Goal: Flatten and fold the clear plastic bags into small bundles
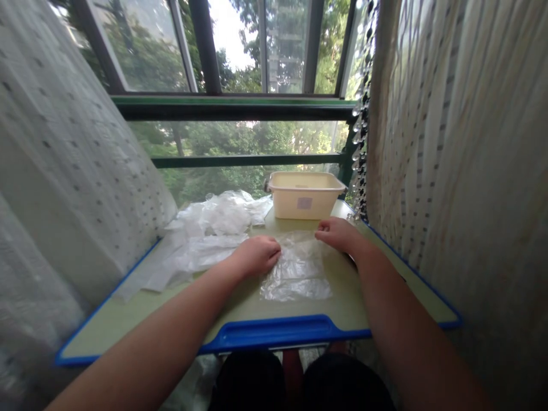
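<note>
Flanking the plastic bag (297, 273), left hand (260, 254) and right hand (337, 233) curl; grip unclear.

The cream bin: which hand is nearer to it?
Right. The right hand is just in front of the right end of the cream bin; the left hand is farther, in front and to its left.
</note>
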`<state>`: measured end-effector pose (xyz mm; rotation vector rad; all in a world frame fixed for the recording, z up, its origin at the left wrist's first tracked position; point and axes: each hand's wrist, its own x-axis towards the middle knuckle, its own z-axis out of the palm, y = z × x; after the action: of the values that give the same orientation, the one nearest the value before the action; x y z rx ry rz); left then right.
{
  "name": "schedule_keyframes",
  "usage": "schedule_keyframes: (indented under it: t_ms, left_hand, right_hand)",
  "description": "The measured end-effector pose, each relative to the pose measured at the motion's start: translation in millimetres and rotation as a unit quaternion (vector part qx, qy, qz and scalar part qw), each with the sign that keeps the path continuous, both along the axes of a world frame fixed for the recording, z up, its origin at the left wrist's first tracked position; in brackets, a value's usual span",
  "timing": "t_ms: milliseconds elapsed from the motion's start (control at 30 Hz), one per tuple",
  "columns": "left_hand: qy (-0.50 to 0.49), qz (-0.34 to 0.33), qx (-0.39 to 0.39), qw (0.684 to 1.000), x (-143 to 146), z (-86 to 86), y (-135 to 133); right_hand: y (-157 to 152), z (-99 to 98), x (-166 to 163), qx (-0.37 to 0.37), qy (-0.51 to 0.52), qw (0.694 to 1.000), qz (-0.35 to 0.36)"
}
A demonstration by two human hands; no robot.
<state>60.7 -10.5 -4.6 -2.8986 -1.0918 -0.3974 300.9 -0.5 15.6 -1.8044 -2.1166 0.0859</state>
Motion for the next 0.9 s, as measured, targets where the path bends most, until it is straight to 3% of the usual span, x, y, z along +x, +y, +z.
schedule_keyframes:
  t_ms: [133,333,433,600,700,767,900]
  left_hand:
    - [-0.012,-0.006,0.001,1.0,1,0.5,-2]
    - [-0.051,0.031,0.033,0.998,0,3.6,-4]
    - [-0.065,0.025,0.039,0.997,-1,4.8,-4]
    - [-0.07,-0.01,0.052,0.996,0,3.7,-3]
    - [-0.07,-0.028,0.049,0.996,2,1.7,-3]
    - [-0.067,-0.037,0.044,0.996,4,0.7,-4]
    - [-0.067,-0.032,0.048,0.996,4,0.8,-5]
  right_hand:
    - [-4,2.8,-6,-0.046,0.158,0.984,0.071]
    - [-9,5.0,-9,-0.074,0.151,0.979,0.112]
    - [-6,4.4,-6,-0.04,0.149,0.983,0.095]
    - [3,1.3,3,0.052,0.074,0.996,0.001]
    - [2,2.1,2,0.097,0.066,0.993,0.005]
    - [-2,3.6,-2,0.079,0.1,0.991,0.039]
    - [-7,5.0,-9,-0.068,0.192,0.971,0.127]
